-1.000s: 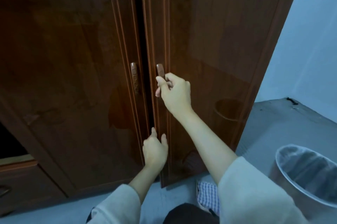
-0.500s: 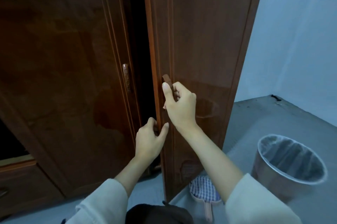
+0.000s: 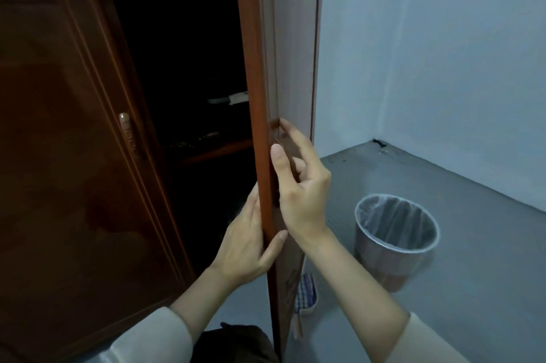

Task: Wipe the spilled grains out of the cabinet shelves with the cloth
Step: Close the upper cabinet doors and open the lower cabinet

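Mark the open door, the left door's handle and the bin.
open door (image 3: 295, 67), head view, on its front panel.
left door's handle (image 3: 127, 133), head view, on the metal plate's middle.
bin (image 3: 375, 259), head view, on its outer wall below the rim.

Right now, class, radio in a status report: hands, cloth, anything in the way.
Both hands on the right door: left hand gripping its edge, right hand by the handle. Checked cloth on floor behind door. Shelf too dark to judge.

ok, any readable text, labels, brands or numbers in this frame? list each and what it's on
None readable.
Handle plate on the closed left door: embossed marks, too blurred to tell whether they are text.
Pale object on the cabinet shelf: too dark, no print discernible.
Lined bin, checked cloth, right door: no markings visible.
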Motion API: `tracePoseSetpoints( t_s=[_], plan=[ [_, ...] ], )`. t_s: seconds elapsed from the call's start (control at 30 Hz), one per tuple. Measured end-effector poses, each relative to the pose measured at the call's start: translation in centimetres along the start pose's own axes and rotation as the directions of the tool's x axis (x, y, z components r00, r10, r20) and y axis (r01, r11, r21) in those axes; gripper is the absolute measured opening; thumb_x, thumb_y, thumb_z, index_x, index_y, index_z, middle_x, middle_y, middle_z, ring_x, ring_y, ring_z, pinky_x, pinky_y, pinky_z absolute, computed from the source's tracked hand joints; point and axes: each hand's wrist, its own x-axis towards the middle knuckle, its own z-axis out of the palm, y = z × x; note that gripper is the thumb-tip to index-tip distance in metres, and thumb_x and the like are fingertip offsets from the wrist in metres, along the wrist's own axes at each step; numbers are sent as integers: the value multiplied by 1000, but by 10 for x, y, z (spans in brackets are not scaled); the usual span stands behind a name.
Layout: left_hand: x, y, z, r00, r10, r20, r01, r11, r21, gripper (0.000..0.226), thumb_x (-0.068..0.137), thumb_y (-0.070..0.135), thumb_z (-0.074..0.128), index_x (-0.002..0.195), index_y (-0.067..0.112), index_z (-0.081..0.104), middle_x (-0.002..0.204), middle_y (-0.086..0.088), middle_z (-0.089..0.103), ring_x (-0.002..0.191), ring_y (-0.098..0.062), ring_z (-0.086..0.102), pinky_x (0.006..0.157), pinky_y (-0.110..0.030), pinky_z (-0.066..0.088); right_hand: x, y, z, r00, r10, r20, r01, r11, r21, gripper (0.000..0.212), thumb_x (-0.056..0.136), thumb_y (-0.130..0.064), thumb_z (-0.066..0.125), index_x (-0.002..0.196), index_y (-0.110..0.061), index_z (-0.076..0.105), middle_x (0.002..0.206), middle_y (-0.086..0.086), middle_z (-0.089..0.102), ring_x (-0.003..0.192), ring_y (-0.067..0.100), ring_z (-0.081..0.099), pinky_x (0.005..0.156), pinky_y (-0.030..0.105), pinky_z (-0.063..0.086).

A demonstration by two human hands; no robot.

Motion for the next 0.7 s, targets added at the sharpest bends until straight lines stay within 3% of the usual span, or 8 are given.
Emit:
tracePoseSetpoints(
  t_s=[0.13, 0.27, 0.33, 0.4, 0.43, 0.5, 0.57, 0.7],
  plan=[
    [11, 19, 26, 994, 42, 103, -46, 998, 32, 78, 93, 51, 37, 143, -8, 22, 149, -21, 29, 140, -26, 30, 112, -36, 30, 0, -6, -38, 994, -104, 12, 105, 974, -200, 73, 73, -52, 69, 130, -10, 51, 105, 10, 69, 69, -11, 53, 62, 6, 44],
    [19, 34, 47, 977, 24, 212, -33, 999, 39, 85, 94, 61, 20, 114, -14, 56, 114, -27, 59, 108, -41, 56, 104, -32, 35, -4, -19, -55, 951, -309, -3, 238, 738, -632, 65, 81, -24, 65, 139, -17, 37, 113, 13, 53, 97, 12, 55, 83, 24, 51],
    [23, 43, 53, 974, 38, 222, -51, 997, 49, 88, 95, 58, 15, 71, -17, 54, 71, -32, 56, 66, -44, 57, 107, -20, 30, -2, -26, -57, 945, -304, 119, 292, 624, -725, 80, 82, -7, 59, 146, -26, 14, 146, 15, 24, 133, 24, 35, 109, 35, 35],
    [31, 52, 57, 973, 56, 225, -68, 997, 44, 85, 93, 58, 14, 60, -16, 43, 58, -34, 45, 52, -44, 48, 110, -7, 11, 5, -29, -65, 931, -260, 257, 352, 449, -821, 108, 74, 9, 58, 148, -27, -11, 156, -2, -22, 146, 22, -6, 119, 43, 3],
    [34, 54, 60, 968, 56, 244, -69, 996, 48, 86, 92, 60, 15, 64, -15, 46, 61, -34, 48, 57, -45, 51, 109, -5, 3, 8, -28, -69, 924, -249, 290, 367, 369, -854, 117, 70, 10, 60, 146, -25, -21, 150, -5, -34, 144, 20, -18, 118, 45, -6],
    [37, 52, 70, 949, 68, 307, -95, 993, 74, 89, 87, 67, 19, 93, -11, 59, 92, -32, 61, 96, -46, 57, 117, -29, 17, 10, -26, -81, 926, -246, 288, 348, 255, -902, 122, 68, 7, 63, 142, -20, -30, 146, -6, -41, 141, 17, -24, 115, 50, -7],
    [41, 58, 78, 942, 107, 317, -150, 982, 116, 87, 87, 68, 28, 137, -1, 42, 141, -25, 41, 139, -34, 28, 115, -42, 20, 10, -24, -94, 929, -248, 273, 328, 215, -920, 119, 70, 3, 63, 142, -19, -30, 147, -8, -39, 141, 16, -24, 114, 53, -3],
    [52, 89, 97, 969, 144, 199, -193, 947, 256, 97, 79, 63, 45, 148, 0, 18, 157, -15, -1, 146, -24, -5, 117, -39, 4, 17, -21, -126, 946, -230, 230, 278, 205, -938, 106, 78, -5, 53, 142, -20, -29, 147, -9, -38, 141, 14, -23, 115, 46, -10]
  ],
)
